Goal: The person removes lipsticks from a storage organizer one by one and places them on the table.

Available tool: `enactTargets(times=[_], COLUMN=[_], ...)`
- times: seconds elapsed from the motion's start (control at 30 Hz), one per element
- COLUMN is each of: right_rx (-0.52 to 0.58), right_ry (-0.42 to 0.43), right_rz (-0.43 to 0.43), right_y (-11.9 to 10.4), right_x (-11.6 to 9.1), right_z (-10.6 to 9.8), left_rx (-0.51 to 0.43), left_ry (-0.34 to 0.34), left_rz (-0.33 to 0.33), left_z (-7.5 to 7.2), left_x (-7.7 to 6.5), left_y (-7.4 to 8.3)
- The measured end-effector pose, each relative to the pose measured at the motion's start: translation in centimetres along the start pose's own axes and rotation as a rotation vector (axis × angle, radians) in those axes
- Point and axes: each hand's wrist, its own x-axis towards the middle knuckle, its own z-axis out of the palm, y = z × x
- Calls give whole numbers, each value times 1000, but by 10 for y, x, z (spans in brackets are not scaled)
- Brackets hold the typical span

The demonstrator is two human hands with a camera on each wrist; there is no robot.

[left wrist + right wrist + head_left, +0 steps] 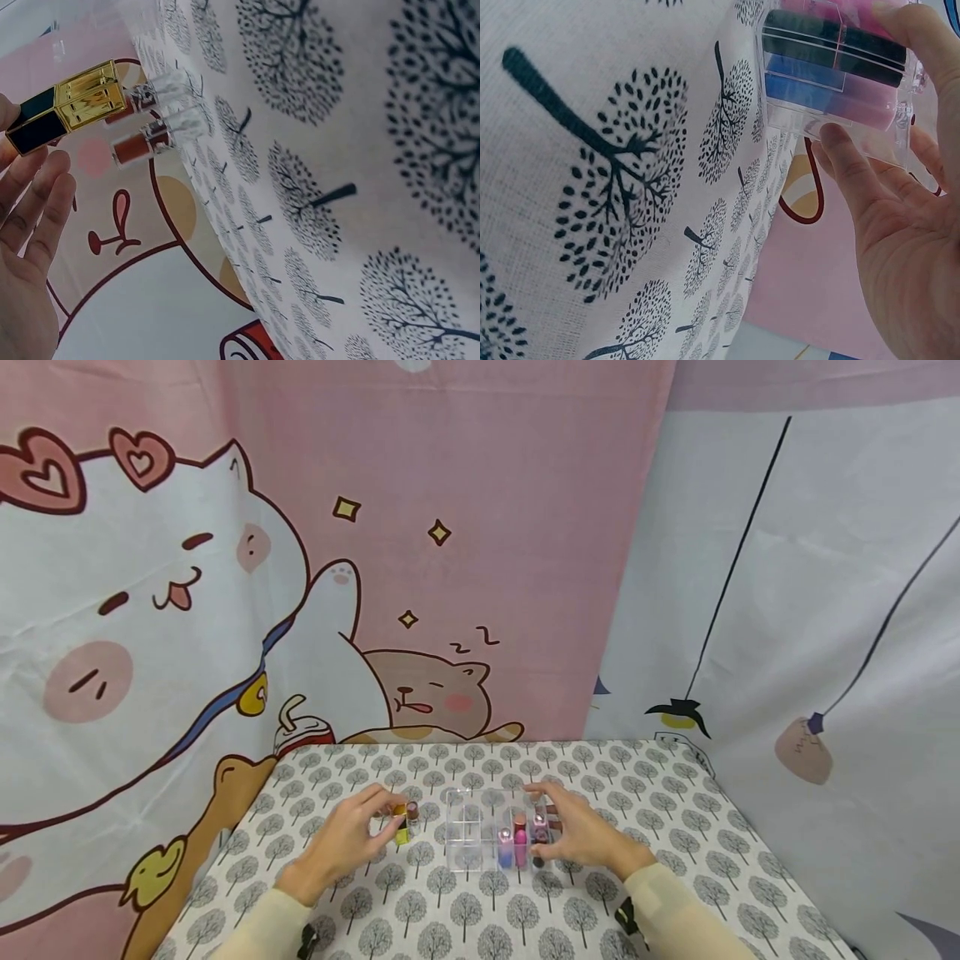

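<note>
In my left hand [348,835], the thumb and fingers pinch a lipstick tube [71,105] with a black upper part and a shiny gold lower part, tilted slightly just over the table. Two lip gloss tubes [135,148] with clear ends and brownish-red contents stand close behind it. My right hand [581,831] grips the right end of a clear divided organizer [448,847], thumb at the front and fingers toward the back. Its right compartments hold a blue-and-pink tube [825,94], a bright pink tube [521,852] and a dark tube [832,46].
White cloth with grey tree prints covers the table [525,935]. A cartoon-printed curtain [480,527] hangs right behind its back edge and along the sides. The organizer's left compartments [465,831] face the left hand.
</note>
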Motion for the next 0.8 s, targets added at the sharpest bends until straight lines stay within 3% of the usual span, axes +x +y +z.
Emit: enactTargets(times=[0.2,0.8], right_rx=[-14,-24], right_ry=[1,10], right_rz=[5,-13], right_y=[0,2], right_x=[0,2], right_z=[0,0], left_rx=[23,47], left_ry=[-21,-3], left_rz=[-43,-66], left_z=[-2,-3], left_x=[-4,-14], left_y=[-5,-27])
